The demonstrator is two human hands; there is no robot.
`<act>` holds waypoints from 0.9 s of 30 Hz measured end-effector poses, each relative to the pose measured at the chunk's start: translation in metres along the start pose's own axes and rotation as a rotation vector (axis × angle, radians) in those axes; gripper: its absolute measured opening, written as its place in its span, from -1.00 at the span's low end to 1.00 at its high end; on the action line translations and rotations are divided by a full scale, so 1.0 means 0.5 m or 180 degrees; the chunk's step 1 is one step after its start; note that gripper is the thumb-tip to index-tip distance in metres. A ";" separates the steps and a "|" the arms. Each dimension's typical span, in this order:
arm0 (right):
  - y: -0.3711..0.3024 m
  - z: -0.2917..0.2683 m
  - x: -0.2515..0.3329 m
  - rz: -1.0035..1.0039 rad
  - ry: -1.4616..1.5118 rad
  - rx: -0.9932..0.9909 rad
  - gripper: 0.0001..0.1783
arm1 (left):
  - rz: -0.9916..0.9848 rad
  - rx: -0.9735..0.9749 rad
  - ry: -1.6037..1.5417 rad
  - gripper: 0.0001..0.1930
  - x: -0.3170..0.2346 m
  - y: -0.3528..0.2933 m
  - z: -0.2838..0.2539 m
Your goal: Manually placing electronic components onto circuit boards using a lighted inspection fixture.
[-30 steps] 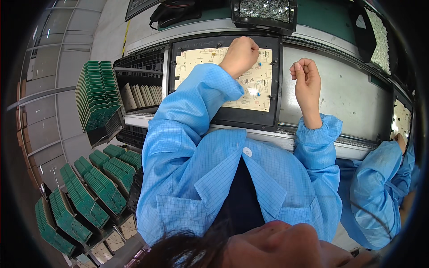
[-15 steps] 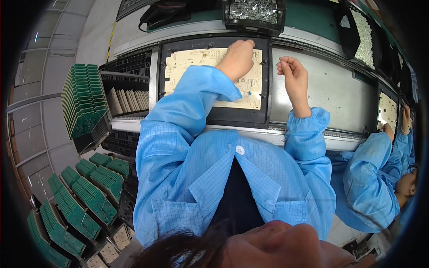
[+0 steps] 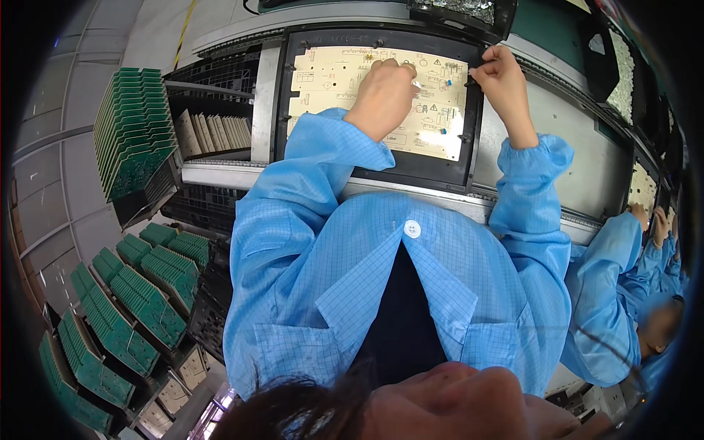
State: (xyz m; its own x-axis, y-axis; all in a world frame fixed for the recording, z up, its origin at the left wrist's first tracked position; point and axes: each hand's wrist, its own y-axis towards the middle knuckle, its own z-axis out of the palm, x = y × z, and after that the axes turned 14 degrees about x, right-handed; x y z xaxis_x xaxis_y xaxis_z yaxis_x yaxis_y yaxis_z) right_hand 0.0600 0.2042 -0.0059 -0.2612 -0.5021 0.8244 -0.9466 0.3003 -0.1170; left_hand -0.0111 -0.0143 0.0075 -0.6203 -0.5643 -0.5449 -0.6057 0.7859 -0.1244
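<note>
A cream circuit board (image 3: 304,110) with printed markings lies in a black carrier frame (image 3: 473,136). My left hand (image 3: 383,101) is over the middle of the board, its fingers curled down toward the surface. The fingertips are bunched, and whatever they hold is hidden. Two small blue components, an upper one (image 3: 449,83) and a lower one (image 3: 444,131), stand on the board's right side. At the frame's right edge, my right hand (image 3: 503,82) is closed in a pinch, thumb against forefinger. Anything between those fingertips is too small to name.
A black bin (image 3: 469,18) of shiny metal parts stands beyond the frame. White parts fill another bin (image 3: 620,81) farther right. Racks of green boards (image 3: 136,139) stand left. A co-worker in a blue sleeve (image 3: 605,275) works at the right along the conveyor rail (image 3: 227,173).
My left hand has drawn back from the board's upper right toward its middle, uncovering the upper blue component. My right hand has come closer to the frame's right edge. The whole view has shifted.
</note>
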 end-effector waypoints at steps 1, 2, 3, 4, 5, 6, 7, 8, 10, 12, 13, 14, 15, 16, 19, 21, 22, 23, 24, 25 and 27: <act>0.012 0.004 -0.003 0.0035 -0.0073 -0.0022 -0.70 | 0.0000 0.0003 -0.0014 -0.85 0.001 0.000 0.007; 0.019 0.006 0.000 0.0044 -0.0081 -0.0024 -0.70 | 0.0032 -0.0021 -0.0045 -0.85 0.006 0.003 0.014; 0.024 0.008 0.005 0.0085 -0.0330 -0.0052 -0.68 | 0.0064 -0.0044 -0.0076 -0.85 0.010 0.006 0.020; 0.029 0.008 0.009 0.0128 -0.0578 -0.0080 -0.66 | 0.0069 -0.0038 -0.0085 -0.85 0.013 0.008 0.025; 0.032 0.010 0.012 0.0135 -0.0583 -0.0076 -0.66 | 0.0079 -0.0050 -0.0116 -0.85 0.015 0.009 0.029; 0.035 0.011 0.013 0.0189 -0.0606 -0.0028 -0.65 | 0.0088 -0.0062 -0.0146 -0.85 0.018 0.011 0.032; 0.037 0.013 0.015 0.0244 -0.0628 0.0021 -0.64 | 0.0088 -0.0055 -0.0155 -0.85 0.022 0.013 0.033; 0.038 0.015 0.016 0.0254 -0.0635 0.0029 -0.64 | 0.0100 -0.0098 -0.0140 -0.87 0.025 0.016 0.035; 0.040 0.018 0.017 0.0242 -0.0857 -0.0049 -0.66 | 0.0107 -0.0135 -0.0137 -0.88 0.026 0.016 0.040; 0.043 0.020 0.014 0.0291 -0.0888 -0.0057 -0.66 | 0.0096 -0.0383 -0.0215 -0.87 0.021 0.015 0.042; 0.045 0.019 0.013 0.0334 -0.0916 -0.0076 -0.66 | 0.0090 -0.0379 -0.0221 -0.87 0.018 0.016 0.041; 0.046 0.020 0.011 0.0336 -0.0915 -0.0062 -0.66 | 0.0097 -0.0312 -0.0206 -0.86 0.016 0.015 0.038; 0.047 0.020 0.009 0.0361 -0.0916 -0.0088 -0.67 | 0.0105 -0.0246 -0.0192 -0.85 0.015 0.014 0.038; 0.048 0.020 0.007 0.0387 -0.0916 -0.0116 -0.67 | 0.0095 -0.0243 -0.0194 -0.85 0.015 0.014 0.040; 0.050 0.021 0.003 0.0389 -0.1020 -0.0166 -0.69 | 0.0090 -0.0263 -0.0231 -0.85 0.017 0.013 0.042; 0.044 0.032 0.018 0.0261 -0.1239 -0.0252 -0.69 | 0.0361 -0.0285 -0.0120 -0.85 0.018 0.012 0.035; 0.039 0.040 0.027 0.0126 -0.1467 -0.0350 -0.70 | 0.0354 -0.0275 -0.0116 -0.85 0.019 0.011 0.031; 0.031 0.046 0.034 0.0143 -0.1469 -0.0357 -0.70 | 0.0318 -0.0242 -0.0390 -0.86 0.019 0.013 0.028; 0.023 0.052 0.042 0.0046 -0.1548 -0.0406 -0.72 | 0.0281 -0.0207 -0.0663 -0.86 0.019 0.014 0.022; 0.012 0.054 0.046 -0.0052 -0.1627 -0.0455 -0.73 | 0.0292 -0.0193 -0.0668 -0.86 0.019 0.009 0.014; -0.013 0.047 0.048 -0.0447 -0.1634 -0.0527 -0.76 | 0.0116 -0.0404 -0.1463 -0.87 0.021 -0.010 -0.015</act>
State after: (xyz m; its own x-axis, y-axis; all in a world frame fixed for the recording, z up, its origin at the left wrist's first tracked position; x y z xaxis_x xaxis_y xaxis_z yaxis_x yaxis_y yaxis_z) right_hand 0.0555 0.1713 0.0018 -0.2325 -0.8646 0.4455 -0.9474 0.3048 0.0972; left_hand -0.0185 -0.0261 0.0086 -0.3749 -0.3442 -0.8608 -0.6614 0.7500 -0.0118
